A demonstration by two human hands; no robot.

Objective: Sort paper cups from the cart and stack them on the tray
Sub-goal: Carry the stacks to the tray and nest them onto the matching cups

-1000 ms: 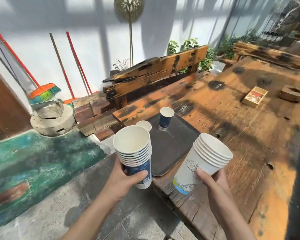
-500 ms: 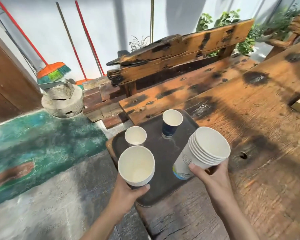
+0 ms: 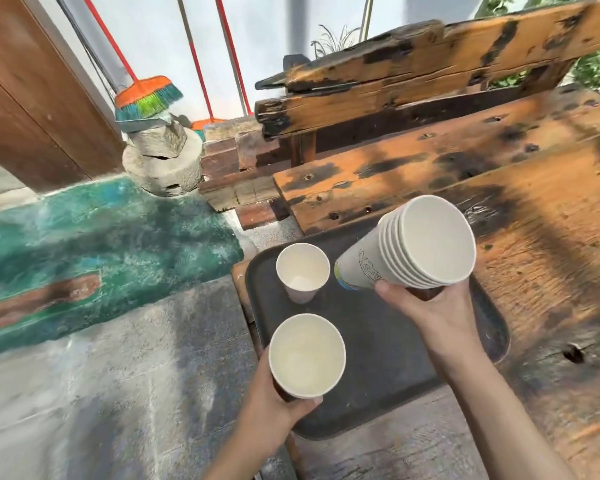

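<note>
A dark tray (image 3: pixel 388 372) lies at the near left corner of a worn wooden table. A single white paper cup (image 3: pixel 302 271) stands upright on the tray's far left part. My left hand (image 3: pixel 274 407) grips a stack of paper cups (image 3: pixel 307 356) seen from above, over the tray's left edge. My right hand (image 3: pixel 433 313) holds a tilted stack of several white cups (image 3: pixel 413 247) with a printed pattern, above the tray's far side. The blue cup seen earlier is hidden behind that stack.
The wooden table (image 3: pixel 534 237) stretches right and back, with a rough wooden bench (image 3: pixel 413 67) behind it. Brooms (image 3: pixel 146 98) lean on the white wall beside a stone block (image 3: pixel 163 161) and stacked bricks (image 3: pixel 236 174). Grey and green floor lies to the left.
The view has closed in on the tray and tipped downward. Both stacks now hang over the tray; my right stack has come in front of the blue cup and hides it.
</note>
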